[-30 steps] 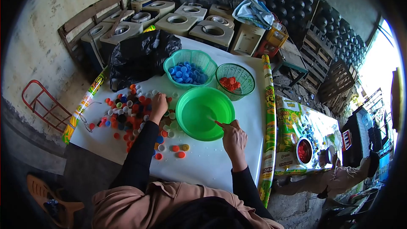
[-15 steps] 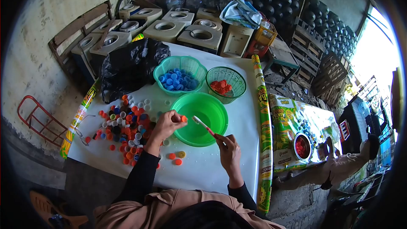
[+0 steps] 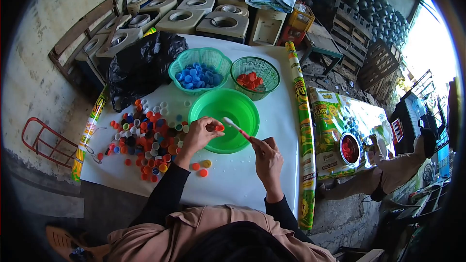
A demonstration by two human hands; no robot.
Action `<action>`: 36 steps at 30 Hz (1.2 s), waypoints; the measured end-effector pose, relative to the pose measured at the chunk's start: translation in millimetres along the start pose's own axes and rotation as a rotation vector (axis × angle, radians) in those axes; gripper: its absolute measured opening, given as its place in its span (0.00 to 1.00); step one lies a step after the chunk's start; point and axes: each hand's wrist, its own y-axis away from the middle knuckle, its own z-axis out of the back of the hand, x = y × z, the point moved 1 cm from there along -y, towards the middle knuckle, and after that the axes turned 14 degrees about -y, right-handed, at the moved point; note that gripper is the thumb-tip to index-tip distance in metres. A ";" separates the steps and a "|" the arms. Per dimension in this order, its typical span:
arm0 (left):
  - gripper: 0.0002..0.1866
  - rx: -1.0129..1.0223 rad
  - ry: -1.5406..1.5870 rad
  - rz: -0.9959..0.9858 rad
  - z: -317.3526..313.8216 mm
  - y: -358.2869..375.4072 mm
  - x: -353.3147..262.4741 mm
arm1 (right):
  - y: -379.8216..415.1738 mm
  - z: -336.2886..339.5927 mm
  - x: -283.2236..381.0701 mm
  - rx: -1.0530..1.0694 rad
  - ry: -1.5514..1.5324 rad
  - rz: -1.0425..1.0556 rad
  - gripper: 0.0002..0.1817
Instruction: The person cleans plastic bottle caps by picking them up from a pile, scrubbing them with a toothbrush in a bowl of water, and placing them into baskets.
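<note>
My left hand pinches an orange bottle cap at the near left rim of the green basin. In my right hand is a red and white toothbrush, its white bristle end over the basin, a little right of the cap. Loose caps of many colours lie spread on the white table to the left. A few orange and yellow caps rest just below my left hand. Behind the basin stand a basket of blue caps and one of red caps.
A black plastic bag lies at the back left. A rolled printed sheet borders the table's right edge. Beyond it, another person is beside a second table with a bucket. Dispenser casings stand behind.
The head view has shifted, so the table sits higher in the frame. My left hand still holds the cap, now turned differently. The toothbrush remains in my right hand, closer to the cap.
</note>
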 end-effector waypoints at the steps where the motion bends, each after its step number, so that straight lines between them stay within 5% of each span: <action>1: 0.14 0.002 -0.030 -0.020 2.1 -0.4 -3.4 | 0.6 -0.3 1.4 0.033 0.029 0.014 0.08; 17: 0.17 0.019 0.027 0.052 -11.1 0.3 10.7 | -2.2 6.3 5.8 0.194 0.043 0.028 0.09; 36: 0.16 0.076 0.134 0.126 -6.3 1.8 -3.2 | 8.8 3.0 -4.1 0.040 -0.009 -0.033 0.08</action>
